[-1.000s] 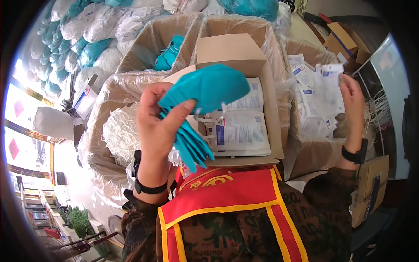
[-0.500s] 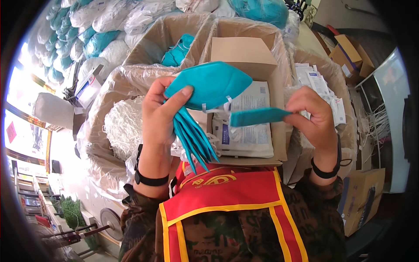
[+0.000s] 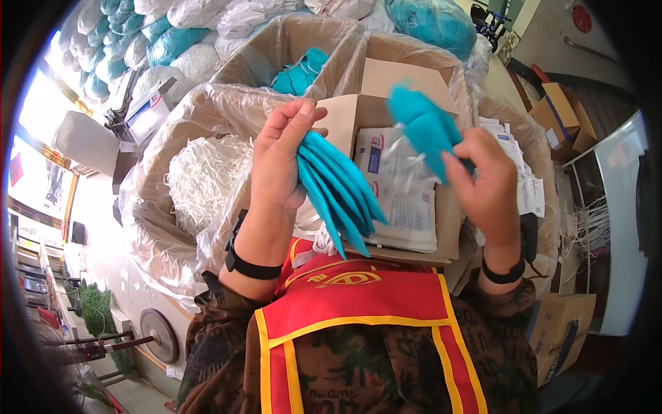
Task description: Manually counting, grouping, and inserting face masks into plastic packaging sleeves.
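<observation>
My left hand (image 3: 279,155) is closed around the upper end of several teal folded face masks (image 3: 338,190), which fan downward. White ear loops (image 3: 323,241) dangle below that bunch. In my right hand (image 3: 483,179), fingers and thumb pinch another teal face mask (image 3: 426,127), raised and smeared by motion, so I cannot tell whether it is one or more. Between and beneath my hands stands an open cardboard box (image 3: 447,238) with flat white printed packets (image 3: 403,207) lying in it.
At the left, a plastic-lined bin (image 3: 148,207) holds a heap of white strips (image 3: 207,183). Teal masks (image 3: 301,72) lie in the lined bin behind. White packets (image 3: 514,169) fill part of the right bin. Stuffed bags (image 3: 176,45) are piled at the back; a fan (image 3: 158,336) stands lower left.
The mask in my right hand has moved up and swung upright, away from the left hand. The wide mask on top of my left hand's bunch is gone from there. My view has shifted slightly.
</observation>
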The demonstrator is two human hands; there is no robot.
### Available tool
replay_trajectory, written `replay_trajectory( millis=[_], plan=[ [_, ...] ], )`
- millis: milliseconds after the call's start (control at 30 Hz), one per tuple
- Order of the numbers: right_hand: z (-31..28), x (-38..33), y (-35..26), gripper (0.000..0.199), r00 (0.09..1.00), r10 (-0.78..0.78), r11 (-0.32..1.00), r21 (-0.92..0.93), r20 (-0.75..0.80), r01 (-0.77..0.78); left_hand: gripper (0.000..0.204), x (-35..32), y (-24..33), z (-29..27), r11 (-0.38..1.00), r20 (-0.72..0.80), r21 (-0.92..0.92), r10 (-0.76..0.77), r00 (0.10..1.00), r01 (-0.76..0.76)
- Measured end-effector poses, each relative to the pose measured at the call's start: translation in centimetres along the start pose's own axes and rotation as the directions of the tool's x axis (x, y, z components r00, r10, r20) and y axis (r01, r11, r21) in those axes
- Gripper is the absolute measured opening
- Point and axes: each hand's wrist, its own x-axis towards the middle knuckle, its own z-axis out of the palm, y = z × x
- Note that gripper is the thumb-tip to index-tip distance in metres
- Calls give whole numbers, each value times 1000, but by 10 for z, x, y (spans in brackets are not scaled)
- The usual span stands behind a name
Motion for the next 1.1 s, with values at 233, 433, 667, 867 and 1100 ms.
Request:
replay_trajectory(
  millis=[233,433,667,867,1100],
  plan=[
    [40,-8,-42,17,982,-77,917,398,171,3,49,-6,-12,8,998,31,-53,-39,999,41],
    [47,-19,-46,45,963,64,759,613,263,-218,25,-8,-14,-1,998,6,26,-52,999,52],
    [45,-11,-40,74,972,-38,983,182,230,-5,20,-7,-12,24,999,9,22,45,999,-45],
    [2,-15,-18,61,876,149,731,546,458,-409,33,-42,-7,36,992,239,106,38,970,-65],
    [8,-81,-33,74,779,97,742,477,619,-471,53,-98,-4,-4,845,397,508,-401,826,165]
  ],
)
